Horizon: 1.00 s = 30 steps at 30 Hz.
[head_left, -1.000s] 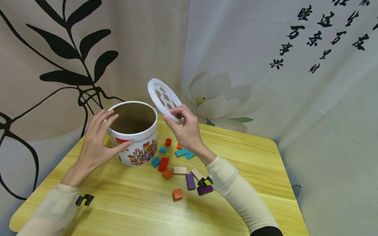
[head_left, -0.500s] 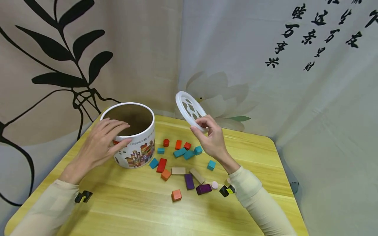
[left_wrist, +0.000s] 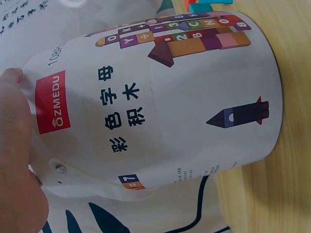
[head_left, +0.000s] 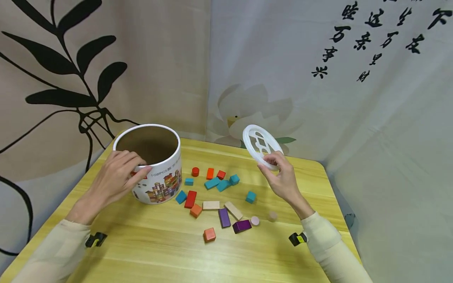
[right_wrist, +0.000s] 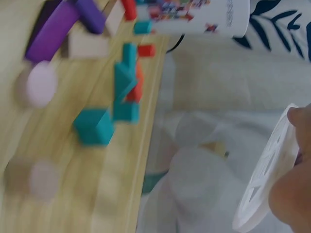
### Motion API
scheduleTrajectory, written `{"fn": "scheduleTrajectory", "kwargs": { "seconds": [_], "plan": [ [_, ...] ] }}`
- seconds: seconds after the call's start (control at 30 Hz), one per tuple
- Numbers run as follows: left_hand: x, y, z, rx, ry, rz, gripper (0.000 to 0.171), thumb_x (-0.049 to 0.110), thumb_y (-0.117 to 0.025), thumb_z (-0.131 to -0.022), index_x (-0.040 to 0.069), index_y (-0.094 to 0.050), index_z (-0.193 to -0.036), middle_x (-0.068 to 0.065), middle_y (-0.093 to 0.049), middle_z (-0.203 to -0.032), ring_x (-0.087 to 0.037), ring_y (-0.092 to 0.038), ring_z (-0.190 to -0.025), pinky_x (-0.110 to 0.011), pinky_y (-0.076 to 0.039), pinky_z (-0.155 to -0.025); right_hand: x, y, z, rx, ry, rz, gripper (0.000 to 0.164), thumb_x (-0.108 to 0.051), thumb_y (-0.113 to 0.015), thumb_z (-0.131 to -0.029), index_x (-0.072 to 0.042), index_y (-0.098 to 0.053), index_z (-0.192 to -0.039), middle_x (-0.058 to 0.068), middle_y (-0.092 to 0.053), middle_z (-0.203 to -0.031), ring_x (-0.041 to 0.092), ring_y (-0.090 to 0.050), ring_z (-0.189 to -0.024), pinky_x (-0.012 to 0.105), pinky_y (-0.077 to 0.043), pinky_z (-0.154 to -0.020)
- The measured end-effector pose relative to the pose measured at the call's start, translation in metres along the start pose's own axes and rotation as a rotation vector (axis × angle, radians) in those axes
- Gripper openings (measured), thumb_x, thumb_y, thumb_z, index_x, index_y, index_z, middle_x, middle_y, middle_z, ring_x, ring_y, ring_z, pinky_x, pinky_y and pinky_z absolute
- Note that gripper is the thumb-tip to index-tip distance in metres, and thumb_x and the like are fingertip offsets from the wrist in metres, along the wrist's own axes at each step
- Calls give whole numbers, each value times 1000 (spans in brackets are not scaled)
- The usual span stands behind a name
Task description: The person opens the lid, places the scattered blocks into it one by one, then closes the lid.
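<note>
A white printed bucket [head_left: 163, 184] stands upright on the left of the table, its top uncovered. My left hand [head_left: 112, 179] grips its near rim, fingers over the edge and thumb on the outside. In the left wrist view, part of that hand [left_wrist: 19, 160] shows at the rim of the bucket [left_wrist: 180, 111]; the fingertips inside are hidden. My right hand [head_left: 283, 181] pinches a round white lid [head_left: 248, 144] with cut-out openings, held tilted above the table's far right part. The lid [right_wrist: 253, 206] also appears between thumb and fingers in the right wrist view.
Loose wooden blocks lie between the hands: an orange cube [head_left: 209, 235], a dark purple block [head_left: 242, 226], a teal cube [head_left: 251, 197], a red block [head_left: 190, 199] and several others. A patterned cloth [head_left: 170, 70] hangs behind the yellow wooden table [head_left: 170, 251].
My right hand has carried the lid rightward and lower, away from the bucket. My left hand has closed from spread fingers beside the bucket onto its near rim. The view has shifted slightly.
</note>
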<state>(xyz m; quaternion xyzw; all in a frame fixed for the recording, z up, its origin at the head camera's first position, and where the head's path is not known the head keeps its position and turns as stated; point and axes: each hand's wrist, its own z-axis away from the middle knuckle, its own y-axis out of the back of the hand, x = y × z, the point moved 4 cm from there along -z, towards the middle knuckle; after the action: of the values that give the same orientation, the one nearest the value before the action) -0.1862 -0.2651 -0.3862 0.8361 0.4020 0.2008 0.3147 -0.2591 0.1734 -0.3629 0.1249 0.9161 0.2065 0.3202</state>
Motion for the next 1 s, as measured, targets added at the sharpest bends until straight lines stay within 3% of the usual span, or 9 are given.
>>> {"fn": "scheduleTrajectory", "kwargs": {
  "seconds": [0.27, 0.53, 0.7, 1.0],
  "plan": [
    [2, -4, 0, -6, -9, -30, 58, 52, -43, -105, 6, -63, -76, -7, -61, -69, -25, -47, -70, -46, -34, -71, 62, 30, 32, -27, 47, 216, 24, 5, -84, -77, 4, -70, -98, 17, -65, -93, 25, -60, -83, 39, -47, -73],
    [0, -8, -1, -5, -7, -32, 53, 50, -46, -102, 9, -60, -73, -5, -59, -65, -25, -45, -69, -43, -29, -67, 108, 57, 57, -58, 16, 335, 24, 1, -85, -77, 3, -70, -95, 13, -64, -89, 24, -58, -82, 38, -46, -72],
    [-1, -8, 0, -31, 7, -39, 52, 50, -45, -102, 8, -59, -73, -5, -58, -65, -26, -45, -69, -43, -29, -67, 134, 68, 72, -74, -50, 391, 24, 1, -85, -76, 5, -69, -93, 16, -66, -91, 27, -60, -83, 43, -48, -73],
    [-1, -9, -2, -17, -2, -43, 52, 50, -47, -102, 9, -58, -72, -5, -58, -63, -26, -46, -67, -43, -29, -66, 163, 74, 98, -148, -191, 435, 22, 0, -83, -80, 7, -69, -95, 21, -66, -91, 32, -61, -81, 48, -47, -79]
  ]
}}
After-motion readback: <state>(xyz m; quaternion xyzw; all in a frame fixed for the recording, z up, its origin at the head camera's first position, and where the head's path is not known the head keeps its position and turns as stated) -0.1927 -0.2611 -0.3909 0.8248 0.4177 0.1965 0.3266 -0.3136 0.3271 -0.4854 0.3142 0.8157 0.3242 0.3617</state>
